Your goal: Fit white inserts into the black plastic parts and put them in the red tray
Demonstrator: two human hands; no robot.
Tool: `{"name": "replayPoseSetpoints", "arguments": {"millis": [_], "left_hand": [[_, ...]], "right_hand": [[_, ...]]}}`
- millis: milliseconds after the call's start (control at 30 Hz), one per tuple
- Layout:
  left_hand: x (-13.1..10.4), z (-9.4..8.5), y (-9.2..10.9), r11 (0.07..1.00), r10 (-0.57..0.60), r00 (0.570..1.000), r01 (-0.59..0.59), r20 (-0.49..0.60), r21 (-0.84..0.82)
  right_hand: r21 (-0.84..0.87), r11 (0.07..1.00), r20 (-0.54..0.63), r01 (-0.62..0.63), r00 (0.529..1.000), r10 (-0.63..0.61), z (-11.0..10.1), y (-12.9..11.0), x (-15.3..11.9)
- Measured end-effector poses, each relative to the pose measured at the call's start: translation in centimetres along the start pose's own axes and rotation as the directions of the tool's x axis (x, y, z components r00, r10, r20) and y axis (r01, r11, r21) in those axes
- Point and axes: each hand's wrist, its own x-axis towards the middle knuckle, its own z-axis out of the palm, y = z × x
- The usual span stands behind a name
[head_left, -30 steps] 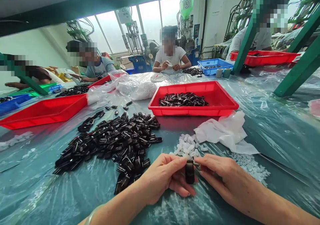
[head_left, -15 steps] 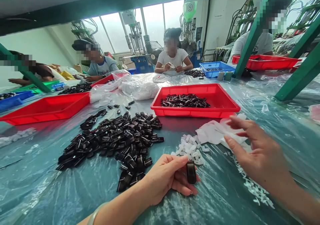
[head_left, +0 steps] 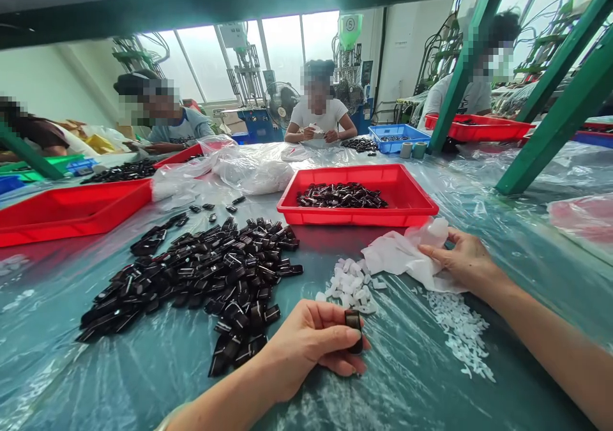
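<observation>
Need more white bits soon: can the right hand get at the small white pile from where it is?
Probably yes. The right hand rests on the white bag, and the white pile lies just beside that bag on bare table film, uncovered.

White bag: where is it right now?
In the head view, the white bag lies right of centre on the table, just in front of the red tray, beside the white pieces. The right hand is on its right edge.

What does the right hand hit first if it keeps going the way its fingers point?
The right hand points left, fingertips already on the white plastic bag. Beyond the bag, it would probably meet the pile of small white pieces, then the black parts heap; depth is uncertain.
</observation>
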Motion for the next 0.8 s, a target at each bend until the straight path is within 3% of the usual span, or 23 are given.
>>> {"name": "replayPoseSetpoints", "arguments": {"millis": [167,300,367,433,500,633,800], "left_hand": [[-0.1,0.2,-0.1,1.000,-0.007,1.000,0.007,0.010,0.027],[-0.2,0.5,-0.4,0.999,0.005,0.999,-0.007,0.043,0.050],[-0.2,0.6,-0.4,0.999,-0.001,0.998,-0.002,0.055,0.053],[-0.3,0.7,-0.4,0.999,-0.015,0.998,0.011,0.064,0.052],[-0.3,0.8,-0.3,0.998,-0.027,0.997,0.022,0.078,0.055],[-0.2,0.7,-0.3,0.998,-0.037,0.993,0.030,0.116,0.063],[-0.3,0.7,-0.4,0.997,-0.050,0.989,0.040,0.140,0.071]], "right_hand": [[-0.078,0.973,-0.005,0.219,0.975,-0.220,-0.4,-0.7,-0.6],[-0.129,0.892,-0.072,0.434,0.893,-0.445,-0.5,-2.5,-2.2],[-0.164,0.818,-0.059,0.552,0.822,-0.566,-0.3,-3.5,-3.5],[-0.228,0.693,-0.032,0.684,0.706,-0.708,0.0,-4.5,-4.9],[-0.255,0.603,-0.006,0.756,0.622,-0.783,0.2,-5.2,-6.1],[-0.246,0.523,0.032,0.816,0.545,-0.838,0.4,-6.1,-7.5],[-0.258,0.492,0.039,0.831,0.518,-0.855,0.4,-6.7,-8.3]]}}
